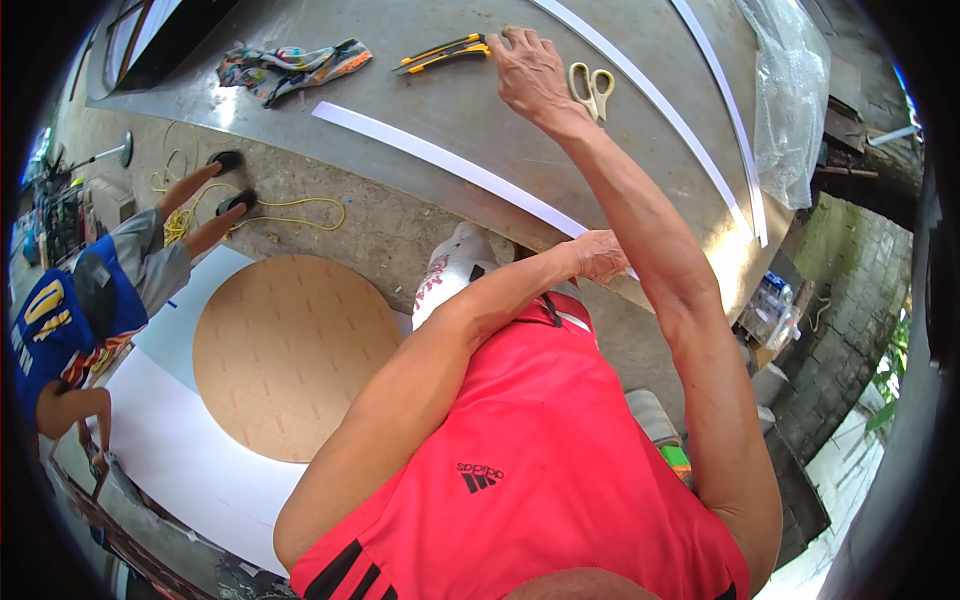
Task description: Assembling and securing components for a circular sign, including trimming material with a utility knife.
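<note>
My right hand (530,75) reaches across the grey metal table, palm down with bent fingers. Its thumb side meets the end of the upper of two yellow-and-black utility knives (440,49), which lie side by side on the tabletop. Close by its wrist is a pair of scissors (592,90) with cream handles. Along the table's near edge runs a flat white strip (450,165). My left hand (600,256) is closed on that strip near its right end; some of its fingers are hidden.
Two more white strips (650,95) and bubble wrap (787,100) lie on the table's right. A patterned cloth (290,70) rests at its left. Left of me, a round brown board (295,355) lies on white sheets (170,430); a co-worker (90,300) stands beyond. A yellow cord (300,228) crosses the floor.
</note>
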A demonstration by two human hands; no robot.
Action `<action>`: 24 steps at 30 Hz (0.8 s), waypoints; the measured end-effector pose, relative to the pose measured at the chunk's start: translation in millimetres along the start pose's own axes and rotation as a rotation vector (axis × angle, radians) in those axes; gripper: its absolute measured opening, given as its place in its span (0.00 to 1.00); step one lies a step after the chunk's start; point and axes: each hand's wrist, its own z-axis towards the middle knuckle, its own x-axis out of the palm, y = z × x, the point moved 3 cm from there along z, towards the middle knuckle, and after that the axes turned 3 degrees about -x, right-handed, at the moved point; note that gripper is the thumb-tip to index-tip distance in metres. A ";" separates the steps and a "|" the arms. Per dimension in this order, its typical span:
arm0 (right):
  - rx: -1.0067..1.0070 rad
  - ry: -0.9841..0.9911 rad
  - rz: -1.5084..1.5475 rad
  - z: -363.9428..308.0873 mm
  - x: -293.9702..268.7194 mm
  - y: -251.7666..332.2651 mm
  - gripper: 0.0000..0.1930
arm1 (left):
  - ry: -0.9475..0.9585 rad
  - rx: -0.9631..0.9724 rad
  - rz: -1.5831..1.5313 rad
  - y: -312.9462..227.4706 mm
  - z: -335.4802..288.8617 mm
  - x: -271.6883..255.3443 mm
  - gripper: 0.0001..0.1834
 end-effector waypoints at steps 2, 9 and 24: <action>0.025 0.119 -0.041 -2.9 9.8 -11.2 0.11 | 0.007 0.030 0.013 4.5 -1.8 2.3 0.23; -0.056 0.121 0.125 -5.8 11.3 -33.1 0.26 | 0.196 -0.046 0.039 2.0 -0.9 15.0 0.14; 0.784 -0.184 0.532 -165.4 -70.8 -32.8 0.12 | 0.302 -0.066 -0.029 10.0 -9.7 11.7 0.13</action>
